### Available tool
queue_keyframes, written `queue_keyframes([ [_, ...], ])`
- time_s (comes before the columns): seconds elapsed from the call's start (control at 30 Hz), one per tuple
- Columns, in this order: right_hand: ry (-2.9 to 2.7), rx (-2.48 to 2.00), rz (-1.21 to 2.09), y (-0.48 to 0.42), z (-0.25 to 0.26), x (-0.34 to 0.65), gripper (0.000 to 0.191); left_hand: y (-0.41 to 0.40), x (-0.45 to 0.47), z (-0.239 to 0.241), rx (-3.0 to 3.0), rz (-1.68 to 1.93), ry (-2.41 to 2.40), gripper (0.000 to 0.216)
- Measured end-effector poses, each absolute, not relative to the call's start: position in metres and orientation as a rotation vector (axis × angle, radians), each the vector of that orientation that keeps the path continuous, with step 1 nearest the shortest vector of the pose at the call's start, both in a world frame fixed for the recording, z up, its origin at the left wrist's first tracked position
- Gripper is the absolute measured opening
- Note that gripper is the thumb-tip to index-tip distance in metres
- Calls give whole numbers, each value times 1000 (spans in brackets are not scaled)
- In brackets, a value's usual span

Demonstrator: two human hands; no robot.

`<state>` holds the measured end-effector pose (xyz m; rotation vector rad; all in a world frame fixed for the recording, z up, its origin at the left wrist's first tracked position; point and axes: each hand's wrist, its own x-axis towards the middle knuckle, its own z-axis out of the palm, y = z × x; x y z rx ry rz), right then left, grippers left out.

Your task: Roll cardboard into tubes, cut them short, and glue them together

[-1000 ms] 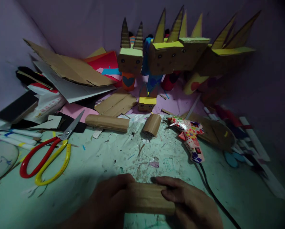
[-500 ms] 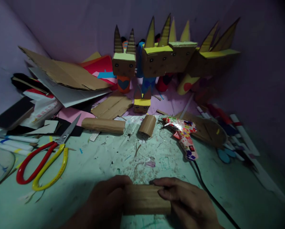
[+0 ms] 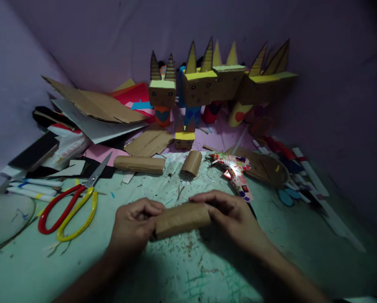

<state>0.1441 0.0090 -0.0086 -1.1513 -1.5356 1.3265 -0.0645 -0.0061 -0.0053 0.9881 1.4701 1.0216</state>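
Note:
A brown cardboard piece (image 3: 182, 219), bent into a tube-like shape, is held between both hands above the green tabletop. My left hand (image 3: 137, 223) is closed on its left end. The fingers and thumb of my right hand (image 3: 228, 212) grip the right end, with the index finger along the far edge. Beyond the hands lie a short cardboard roll (image 3: 192, 164) and a longer cardboard roll (image 3: 139, 164). A flower-patterned glue gun (image 3: 235, 170) rests to the right, partly behind my right hand.
Scissors (image 3: 71, 206) with red and yellow handles lie at left, near several markers (image 3: 33, 190). Cardboard animal figures (image 3: 199, 86) with pointed ears stand at the back beside stacked cardboard sheets (image 3: 96, 103). More markers (image 3: 310, 170) lie at right. Small scraps litter the green table (image 3: 163, 273).
Both hands have lifted the cardboard piece away from me and tilted it, its right end now higher. The camera view has also shifted.

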Motion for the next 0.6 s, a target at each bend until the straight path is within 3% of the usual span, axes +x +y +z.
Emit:
queue_keyframes([
  [0.07, -1414, -1006, 1511, 21, -6, 140, 28, 3, -67, 2, 665, 1012, 1390, 12],
  [0.2, -1245, -594, 1681, 21, -9, 120, 77, 8, -67, 11, 520, 1066, 1268, 16],
  [0.27, -1224, -601, 1668, 13, -9, 105, 85, 4, -63, 10, 566, 1086, 1239, 18],
  [0.33, -1168, -696, 1648, 4, -7, 90, 83, -1, -58, 6, 569, 1092, 1200, 20],
  [0.5, -1019, -660, 1649, -9, 2, 75, 39, -5, -50, -4, 554, 1060, 1222, 28],
  [0.6, -1000, -666, 1662, -10, 2, 75, 32, -4, -51, -4, 591, 1019, 1251, 25],
])
